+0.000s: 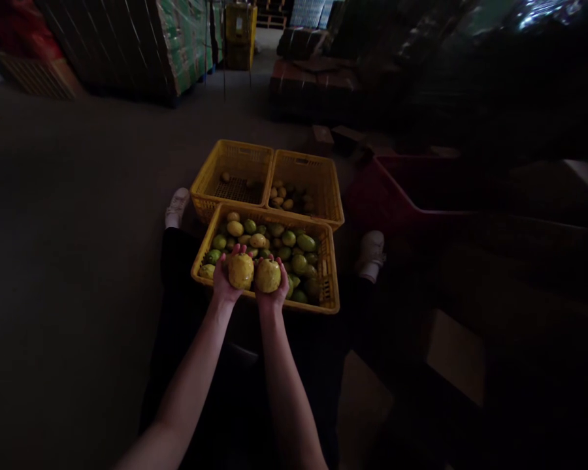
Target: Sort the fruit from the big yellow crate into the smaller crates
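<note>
My left hand (224,284) cups a round yellow fruit (240,271), palm up, its fingers curled around the far side. Beside it, my right hand (275,300) holds a second, greener-yellow round fruit (268,276) the same way. Both fruits have blotchy skins; their exact kind cannot be told. The hands are close together above the near rim of a yellow plastic crate (332,261). Inside that crate lie many green and yellow fruits (298,264), partly hidden by my hands.
Behind the near crate stand two more yellow crates: the left one (206,176) holds few fruits, the right one (330,186) a cluster of small yellow ones. A red bin (387,189) is at the right. Cardboard (455,356) lies lower right. Wrapped pallets (186,46) stand behind.
</note>
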`<state>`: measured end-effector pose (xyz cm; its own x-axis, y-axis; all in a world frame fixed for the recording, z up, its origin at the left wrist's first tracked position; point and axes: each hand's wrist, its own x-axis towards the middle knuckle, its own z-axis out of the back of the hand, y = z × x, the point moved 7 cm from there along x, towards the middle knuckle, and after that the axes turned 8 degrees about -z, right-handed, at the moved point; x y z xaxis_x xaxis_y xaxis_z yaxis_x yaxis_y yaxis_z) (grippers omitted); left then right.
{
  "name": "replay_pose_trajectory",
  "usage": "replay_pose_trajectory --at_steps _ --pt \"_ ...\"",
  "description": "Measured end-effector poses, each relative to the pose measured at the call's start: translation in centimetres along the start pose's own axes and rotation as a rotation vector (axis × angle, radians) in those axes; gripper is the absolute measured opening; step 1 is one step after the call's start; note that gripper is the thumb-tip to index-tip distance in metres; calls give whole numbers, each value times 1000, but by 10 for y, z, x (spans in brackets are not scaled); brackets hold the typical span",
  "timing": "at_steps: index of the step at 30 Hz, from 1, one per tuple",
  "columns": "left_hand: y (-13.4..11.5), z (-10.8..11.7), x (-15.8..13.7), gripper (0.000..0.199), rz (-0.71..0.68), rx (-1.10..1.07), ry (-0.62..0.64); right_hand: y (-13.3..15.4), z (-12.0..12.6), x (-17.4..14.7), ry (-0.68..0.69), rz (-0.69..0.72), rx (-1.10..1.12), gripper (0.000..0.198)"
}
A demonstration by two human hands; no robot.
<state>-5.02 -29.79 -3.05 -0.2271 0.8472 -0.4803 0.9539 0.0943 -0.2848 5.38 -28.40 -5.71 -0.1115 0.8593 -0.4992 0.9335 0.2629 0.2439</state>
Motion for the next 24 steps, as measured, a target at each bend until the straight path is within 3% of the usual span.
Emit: replay_pose_trajectory --at_steps 24 --pt "3 -7 -11 41 -14 11 -30 2 -3 -9 19 -9 35 8"
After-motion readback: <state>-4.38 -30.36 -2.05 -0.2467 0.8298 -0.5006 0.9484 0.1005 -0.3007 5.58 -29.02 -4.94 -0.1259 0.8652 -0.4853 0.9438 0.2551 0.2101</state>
